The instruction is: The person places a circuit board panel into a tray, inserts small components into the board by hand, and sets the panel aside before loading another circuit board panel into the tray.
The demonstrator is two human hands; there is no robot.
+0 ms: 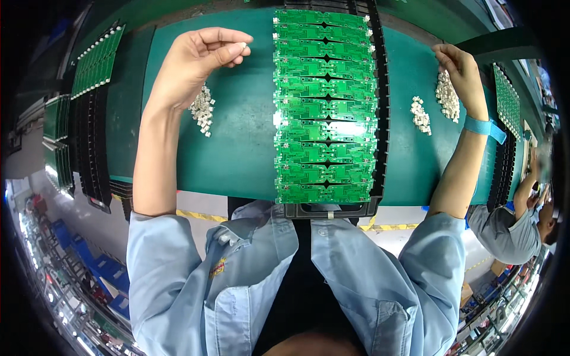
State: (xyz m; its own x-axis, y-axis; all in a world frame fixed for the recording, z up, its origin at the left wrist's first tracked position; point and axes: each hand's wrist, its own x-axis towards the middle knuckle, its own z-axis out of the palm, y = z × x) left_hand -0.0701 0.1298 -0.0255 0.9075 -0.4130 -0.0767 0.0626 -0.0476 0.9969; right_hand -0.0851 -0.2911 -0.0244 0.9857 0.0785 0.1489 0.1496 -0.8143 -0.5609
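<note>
Hands work either side of a column of green circuit boards point(325, 107) lying in a black tray point(380, 118) on the green counter point(237, 148). The left hand point(196, 62) hovers above a heap of small white parts point(202, 110), its grip pinching one white part point(241, 45) between thumb and fingertips. The right hand point(460, 74) reaches onto a second white heap point(447, 95), fingers curled together; a third heap point(421, 115) lies just beside it.

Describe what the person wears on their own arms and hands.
Both hands, left hand and right hand, are bare. Light blue short shirt sleeves end above the elbows. A turquoise band-shaped wrist strap circles the right wrist. No gloves.
</note>
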